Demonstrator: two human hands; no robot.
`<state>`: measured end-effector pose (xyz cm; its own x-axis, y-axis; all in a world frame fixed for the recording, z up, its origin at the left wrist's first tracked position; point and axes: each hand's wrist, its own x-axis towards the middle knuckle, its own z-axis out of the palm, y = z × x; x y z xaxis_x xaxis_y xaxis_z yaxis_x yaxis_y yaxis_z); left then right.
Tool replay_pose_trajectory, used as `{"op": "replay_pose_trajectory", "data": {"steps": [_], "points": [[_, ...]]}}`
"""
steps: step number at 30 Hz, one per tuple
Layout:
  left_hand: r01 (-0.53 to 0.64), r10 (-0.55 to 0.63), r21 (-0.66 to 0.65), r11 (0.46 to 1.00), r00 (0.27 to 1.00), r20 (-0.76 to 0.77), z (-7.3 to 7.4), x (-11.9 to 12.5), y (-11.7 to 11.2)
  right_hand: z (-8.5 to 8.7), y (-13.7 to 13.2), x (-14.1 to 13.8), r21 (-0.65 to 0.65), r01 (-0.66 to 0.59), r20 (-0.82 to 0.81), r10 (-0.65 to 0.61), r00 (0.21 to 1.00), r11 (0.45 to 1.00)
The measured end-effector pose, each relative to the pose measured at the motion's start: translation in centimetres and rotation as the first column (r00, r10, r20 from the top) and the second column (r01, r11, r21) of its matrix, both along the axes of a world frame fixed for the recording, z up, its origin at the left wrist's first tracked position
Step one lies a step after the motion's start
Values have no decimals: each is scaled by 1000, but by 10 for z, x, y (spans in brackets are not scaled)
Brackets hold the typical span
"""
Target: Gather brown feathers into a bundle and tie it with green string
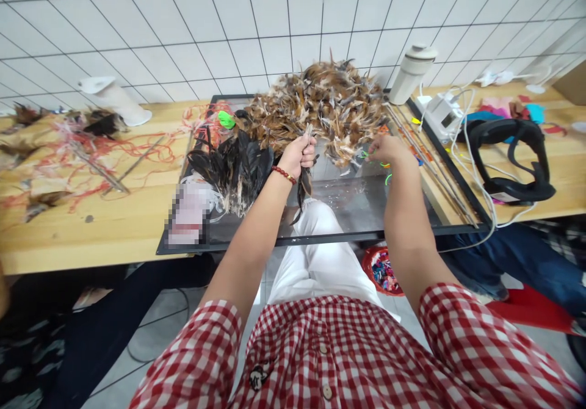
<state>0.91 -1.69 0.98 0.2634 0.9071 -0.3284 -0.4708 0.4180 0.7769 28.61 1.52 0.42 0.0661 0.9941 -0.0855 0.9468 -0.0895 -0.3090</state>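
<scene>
My left hand (300,155) is closed around a small bunch of feathers (306,184). Their pale quill ends stick up past my thumb and dark tips hang below the fist. To the right, my right hand (389,151) is pinched over the tray, with a small green band (364,154) at its fingertips. More small coloured bands (388,180) lie just below that hand. A large heap of brown feathers (320,101) fills the back of the black-rimmed tray (339,237). Long black feathers (242,168) are piled left of my left hand.
A white bottle (412,73) stands behind the tray, with thin rods (433,162) along its right side. Beyond are a power strip (442,116), cables and a black headset strap (513,159). Red string (137,159) tangles on the left. A red basket (382,270) sits below; people sit either side.
</scene>
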Motion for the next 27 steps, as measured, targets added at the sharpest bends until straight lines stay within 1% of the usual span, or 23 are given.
{"op": "replay_pose_trajectory", "data": {"steps": [1,3,5,8,12,14,16,17,18,20,21,22,24,25,27], "points": [[1,-1,6,1000,1000,2,0,0,0,-1,1,0,5,4,-2,-4,1000,1000],[12,-13,29,1000,1000,8,-1,-1,0,-1,2,4,79,25,-54,-20,998,997],[16,-17,48,999,1000,7,-2,0,0,2,2,9,161,90,-136,-68,988,983],[-9,9,55,998,1000,-7,-4,3,-1,8,-1,16,222,196,-226,-145,963,955],[-16,20,98,995,999,-37,-8,7,-1,20,-8,16,334,278,-290,-182,940,901],[-26,34,132,991,998,-60,-9,8,-1,25,-12,14,370,314,-343,-185,921,875],[-40,51,155,987,996,-68,-9,8,-1,28,-14,12,351,316,-421,-153,894,882],[-46,57,159,986,996,-66,-9,8,-1,29,-14,11,331,315,-489,-124,864,890],[-51,61,160,986,996,-63,-10,8,-1,29,-13,10,321,326,-577,-89,812,889],[-59,70,161,985,996,-60,-10,8,-1,28,-8,9,328,402,-740,-32,672,855],[-63,73,162,985,995,-61,-10,9,-1,27,-6,9,343,445,-778,-16,629,828],[-65,76,164,984,995,-62,-10,9,-1,26,-3,8,362,482,-786,-16,617,798],[-65,76,170,983,995,-64,-10,9,-1,26,1,7,406,531,-769,-35,638,744],[-62,74,174,983,995,-63,-10,10,-1,26,2,6,432,545,-766,-26,642,719],[-58,70,185,981,996,-62,-10,9,-1,28,4,4,477,566,-782,31,622,672]]}}
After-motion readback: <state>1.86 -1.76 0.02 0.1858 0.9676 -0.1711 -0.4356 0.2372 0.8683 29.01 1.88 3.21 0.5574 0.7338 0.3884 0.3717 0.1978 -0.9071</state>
